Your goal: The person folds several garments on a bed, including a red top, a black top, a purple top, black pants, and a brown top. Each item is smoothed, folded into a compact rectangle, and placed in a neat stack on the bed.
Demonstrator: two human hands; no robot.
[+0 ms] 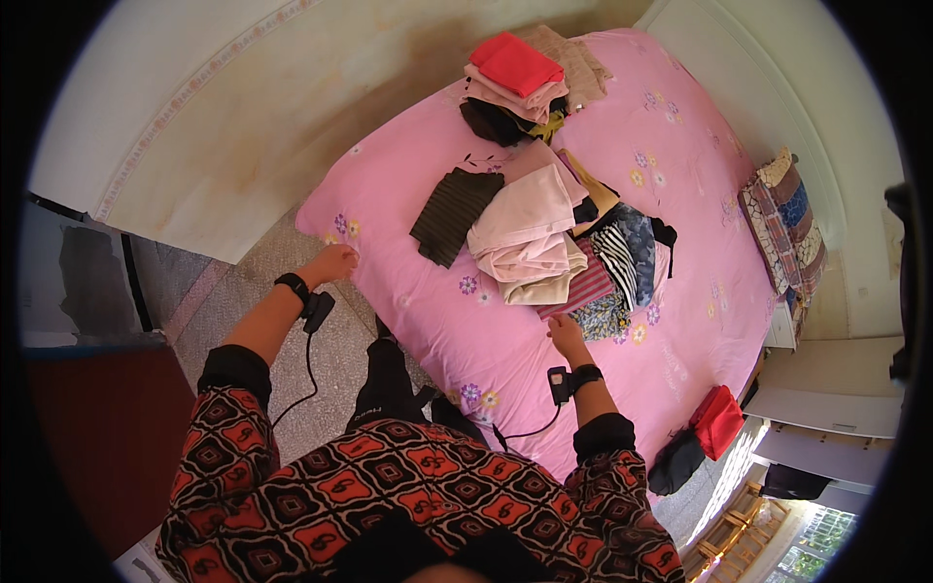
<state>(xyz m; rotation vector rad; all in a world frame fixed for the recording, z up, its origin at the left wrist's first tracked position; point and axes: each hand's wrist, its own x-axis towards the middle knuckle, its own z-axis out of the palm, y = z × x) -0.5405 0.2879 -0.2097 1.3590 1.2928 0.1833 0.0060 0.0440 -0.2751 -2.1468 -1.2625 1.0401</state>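
On the pink floral bedsheet lies a loose heap of clothes. It holds a dark ribbed garment, light pink folded garments, a cream folded cloth and a red-and-grey striped garment. Beside these are a black-and-white striped cloth, a blue patterned cloth and a small-floral cloth. My right hand is at the heap's near edge, by the striped and floral cloths; its fingertips are partly hidden. My left hand is at the bed's left edge, fingers bent, with no garment seen in it.
A folded stack topped by a red cloth sits at the bed's far end, beside a brown textured cloth. Red and black cloths lie at the right edge. Patterned bedding stands beyond. A wooden rack is lower right.
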